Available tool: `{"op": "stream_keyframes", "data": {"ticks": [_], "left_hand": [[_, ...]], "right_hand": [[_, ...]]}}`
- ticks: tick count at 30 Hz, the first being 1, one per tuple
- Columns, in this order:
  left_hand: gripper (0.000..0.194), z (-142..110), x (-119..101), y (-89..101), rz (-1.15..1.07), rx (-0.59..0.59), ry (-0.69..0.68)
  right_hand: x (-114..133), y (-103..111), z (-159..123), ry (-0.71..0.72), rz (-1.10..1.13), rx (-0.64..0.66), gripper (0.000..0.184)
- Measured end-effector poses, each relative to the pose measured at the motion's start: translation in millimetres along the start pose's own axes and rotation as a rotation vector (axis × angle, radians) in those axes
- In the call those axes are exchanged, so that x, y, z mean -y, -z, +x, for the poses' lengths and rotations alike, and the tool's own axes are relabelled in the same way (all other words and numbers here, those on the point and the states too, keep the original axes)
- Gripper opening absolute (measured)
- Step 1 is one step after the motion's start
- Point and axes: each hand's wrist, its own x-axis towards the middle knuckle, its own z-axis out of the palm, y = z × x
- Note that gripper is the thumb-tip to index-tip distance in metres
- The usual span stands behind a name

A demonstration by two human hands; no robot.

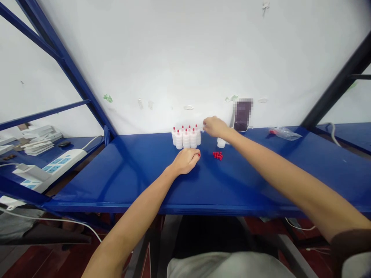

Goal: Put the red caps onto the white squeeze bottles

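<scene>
My left hand (187, 160) is closed in front of a group of white plastic squeeze bottles (186, 141) with red tips. A small red cap (199, 155) shows between its thumb and finger. My right hand (216, 126) is raised just right of the bottles, fingertips pinched together; a small whitish bit shows at them, too small to name. Loose red caps (218, 155) lie in a little heap on the blue table (130, 170), right of my left hand. Below my right wrist stands a white bottle (221, 143), its upper part partly hidden by the wrist.
A dark-screened phone (242, 115) leans against the white wall behind my right forearm. Further right lies a clear plastic bag (285, 133) with something red in it. At left, a power strip (59, 168) and stacked white pieces (39, 143) lie beyond the blue frame post (107, 135).
</scene>
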Motion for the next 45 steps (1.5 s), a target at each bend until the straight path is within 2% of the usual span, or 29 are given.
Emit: {"op": "stream_keyframes", "data": {"ticks": [2, 5, 9, 12, 18, 23, 25, 29, 32, 34, 37, 39, 42, 45], "left_hand": [[0.029, 0.1, 0.4, -0.4, 0.004, -0.002, -0.003], [0.029, 0.1, 2.5, -1.5, 0.011, -0.004, -0.003], [0.029, -0.8, 5.7, -1.9, 0.000, -0.010, 0.006], [0.028, -1.5, 7.3, -1.4, -0.007, -0.012, 0.010], [0.028, -1.3, 8.6, -1.2, -0.008, -0.023, 0.011], [0.029, -0.8, 8.4, -1.2, -0.010, -0.014, 0.017], [0.029, -0.7, 8.1, -1.2, -0.014, -0.013, 0.022], [0.028, -0.9, 7.9, -1.3, -0.046, -0.015, 0.017], [0.028, -1.6, 8.3, -1.5, -0.107, -0.018, 0.028], [0.027, -2.0, 8.7, -1.8, -0.158, -0.019, 0.034], [0.024, -2.6, 8.5, -2.3, -0.247, -0.049, 0.038], [0.025, -3.2, 7.5, -2.7, -0.304, -0.079, 0.057], [0.023, -4.3, 4.8, -3.2, -0.355, -0.094, 0.075], [0.022, -3.8, 2.0, -3.5, -0.353, -0.072, 0.046]], "right_hand": [[-12.9, 12.1, -15.5, 0.043, 0.044, -0.163, 0.026], [-31.8, 18.6, -45.9, 0.065, 0.224, -0.295, 0.033], [-48.1, 5.5, -77.4, -0.087, 0.545, -0.300, 0.042], [-52.8, -6.3, -84.0, -0.179, 0.639, -0.300, 0.039], [-58.2, -25.8, -75.8, -0.240, 0.521, -0.202, 0.045], [-64.6, -44.5, -69.0, -0.220, 0.351, -0.244, 0.040], [-65.4, -48.2, -68.0, -0.247, 0.320, -0.224, 0.039], [-64.0, -44.2, -70.7, -0.311, 0.212, -0.117, 0.043], [-56.5, -31.9, -79.6, -0.330, 0.121, -0.124, 0.050], [-45.0, -22.9, -89.1, -0.241, 0.126, -0.150, 0.050], [-19.0, -15.7, -104.1, 0.151, 0.298, -0.096, 0.043], [-0.9, -17.1, -111.3, 0.307, 0.373, -0.067, 0.037], [17.3, -24.1, -116.1, 0.411, 0.379, -0.010, 0.032], [21.5, -29.8, -116.4, 0.480, 0.337, 0.029, 0.029]]}}
